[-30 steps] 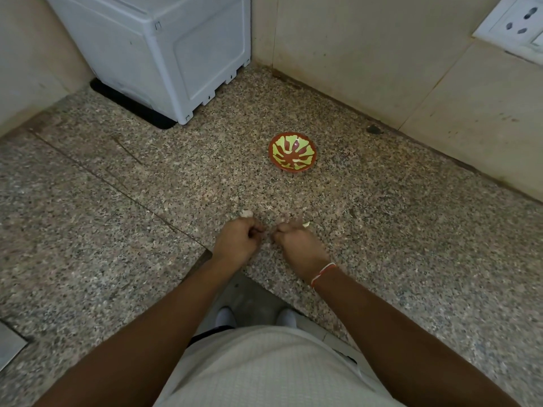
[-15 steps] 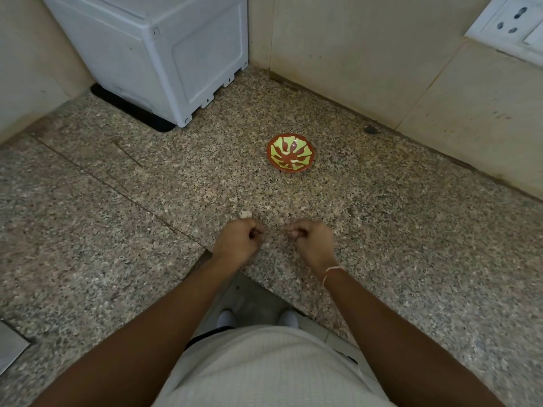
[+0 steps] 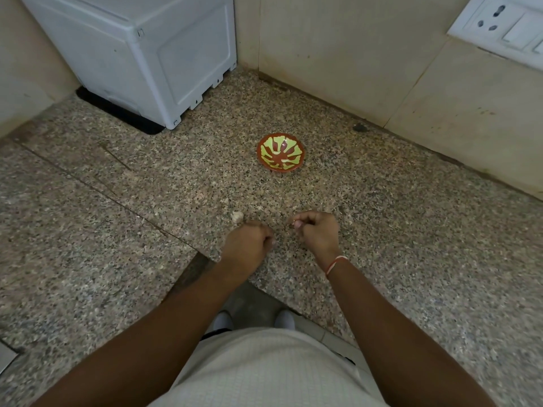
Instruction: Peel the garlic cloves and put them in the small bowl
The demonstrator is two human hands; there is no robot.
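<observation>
So the small round bowl [image 3: 281, 152], reddish-brown with a lime-green splashy pattern inside, sits on the speckled brown-and-grey granite countertop [image 3: 382, 230] at about 12 o'clock from the hands, well apart from them, and as far as I can see there's nothing in it, just the glossy painted inside. A pale, papery garlic piece [image 3: 237, 216] lies on the stone just beside the left hand [image 3: 248, 245], at roughly 11 o'clock from its knuckles. That hand is curled into a loose fist with the thumb tucked against the fingers; whether it has a clove in there I honestly can't tell. The right hand [image 3: 318, 230] is curled too, fingertips pinched around something tiny and pale that looks like a garlic clove or a bit of skin [image 3: 297, 223], too small to say which. There's a red-and-white thread band [image 3: 335, 264] on that wrist. A few light flecks sit on the counter near the hands. Up at 10 o'clock a boxy white plastic appliance [image 3: 152, 54] stands on a black mat in the corner, beige tiled wall [image 3: 352, 54] runs behind, and a white socket-and-switch plate [image 3: 499, 27] sits at 2 o'clock.
</observation>
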